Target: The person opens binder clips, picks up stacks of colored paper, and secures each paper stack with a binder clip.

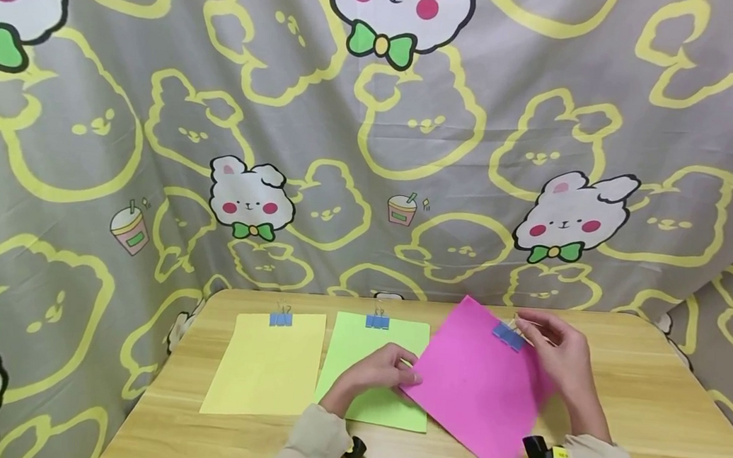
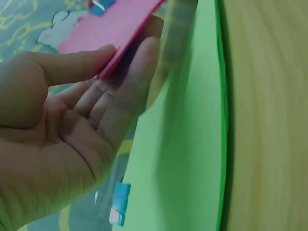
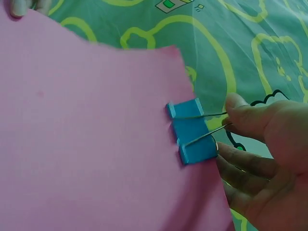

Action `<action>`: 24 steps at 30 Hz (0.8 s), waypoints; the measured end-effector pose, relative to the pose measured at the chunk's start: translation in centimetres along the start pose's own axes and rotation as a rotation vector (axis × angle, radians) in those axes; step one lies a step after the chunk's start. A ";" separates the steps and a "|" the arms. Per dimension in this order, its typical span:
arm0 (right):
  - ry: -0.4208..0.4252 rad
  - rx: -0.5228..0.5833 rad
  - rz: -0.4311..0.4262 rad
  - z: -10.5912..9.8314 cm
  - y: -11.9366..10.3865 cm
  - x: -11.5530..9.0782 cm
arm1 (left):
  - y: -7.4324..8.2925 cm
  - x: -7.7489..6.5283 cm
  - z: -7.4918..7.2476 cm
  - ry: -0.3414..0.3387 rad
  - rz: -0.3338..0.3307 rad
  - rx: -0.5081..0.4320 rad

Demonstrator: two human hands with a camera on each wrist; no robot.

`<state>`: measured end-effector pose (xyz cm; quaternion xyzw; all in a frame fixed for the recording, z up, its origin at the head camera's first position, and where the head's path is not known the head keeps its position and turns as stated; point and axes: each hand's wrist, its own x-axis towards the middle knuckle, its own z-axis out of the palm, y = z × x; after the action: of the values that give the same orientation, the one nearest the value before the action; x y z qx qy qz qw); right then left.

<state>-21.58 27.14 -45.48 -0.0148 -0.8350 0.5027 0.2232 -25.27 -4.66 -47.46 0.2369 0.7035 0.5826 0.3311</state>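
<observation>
A bright pink sheaf of paper (image 1: 477,386) is tilted and lifted off the table on the right. My left hand (image 1: 379,368) pinches its left corner between thumb and fingers; in the left wrist view the pink edge (image 2: 120,38) sits under the thumb. My right hand (image 1: 562,349) is at the top edge, beside a blue binder clip (image 1: 509,336) fixed on the paper. In the right wrist view the thumb and fingers grip the wire handles of the clip (image 3: 195,132). Part of the left fingers is hidden behind the paper.
Green paper (image 1: 373,357) with a blue binder clip (image 1: 378,321) lies partly under my left hand. Yellow paper (image 1: 267,371), also with a blue clip (image 1: 281,319), lies further left on the wooden table (image 1: 648,405). A patterned grey curtain (image 1: 373,130) hangs behind.
</observation>
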 end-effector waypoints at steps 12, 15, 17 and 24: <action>-0.043 -0.127 -0.071 0.8 1.8 0.5 | -0.3 0.3 3.3 -0.059 -0.135 0.150; -0.098 -0.188 -0.089 1.5 2.5 1.2 | -0.2 -0.1 3.5 -0.034 -0.152 0.204; -0.143 -0.215 -0.082 1.6 2.9 1.7 | 0.1 -0.1 3.8 -0.024 -0.153 0.233; -0.373 -0.198 -0.064 3.1 4.5 3.8 | 0.3 0.1 4.8 0.107 -0.218 0.350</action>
<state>-27.09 27.77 -49.17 0.0833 -0.9071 0.4050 0.0780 -21.74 -1.35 -47.69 0.1820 0.8319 0.4241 0.3082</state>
